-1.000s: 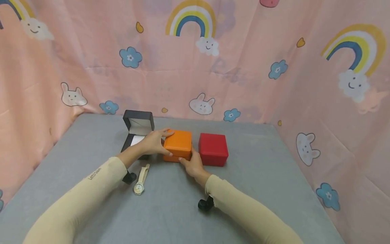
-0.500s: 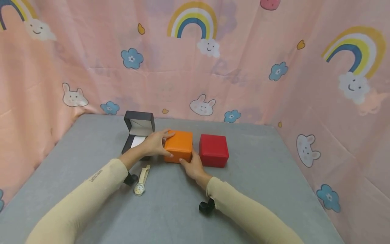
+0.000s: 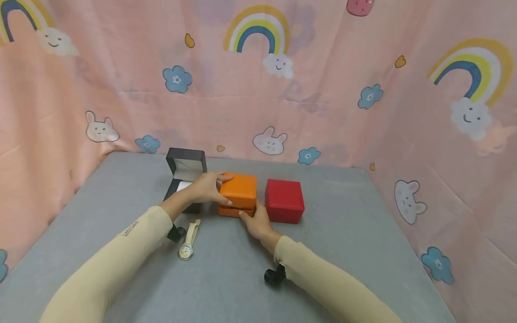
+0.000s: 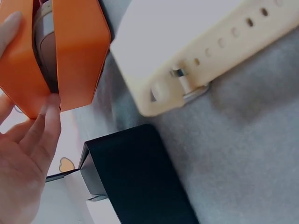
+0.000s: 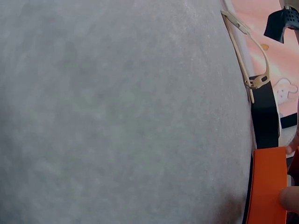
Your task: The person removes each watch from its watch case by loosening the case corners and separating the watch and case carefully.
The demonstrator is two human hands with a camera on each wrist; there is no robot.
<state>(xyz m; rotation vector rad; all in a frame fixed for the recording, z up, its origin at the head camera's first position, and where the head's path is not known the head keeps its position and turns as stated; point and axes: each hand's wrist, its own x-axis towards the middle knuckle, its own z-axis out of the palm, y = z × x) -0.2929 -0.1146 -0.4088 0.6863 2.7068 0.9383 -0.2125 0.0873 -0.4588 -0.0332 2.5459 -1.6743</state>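
Note:
An orange watch box (image 3: 237,190) stands mid-table, its lid raised a little at the front. My left hand (image 3: 205,187) grips the lid from the left, thumb at the front edge and fingers on top. Low at the front right corner, my right hand (image 3: 257,223) holds the base. Through the gap, the left wrist view shows a rounded pale and brown thing (image 4: 45,44) inside, mostly hidden. In the right wrist view a thumb (image 5: 290,198) presses on the orange base (image 5: 267,186).
Left of the orange box, a black box (image 3: 186,157) stands with its lid up and white lining showing. A cream-strapped wristwatch (image 3: 186,251) lies in front, near my left wrist. A closed red box (image 3: 284,200) sits to the right. Behind the grey table (image 3: 335,264) hangs a pink curtain (image 3: 339,103).
The orange box's lid dipped closer to its base half a second ago and is now lifted again, leaving a gap at the front. Both hands stay on the box; the view has shifted slightly.

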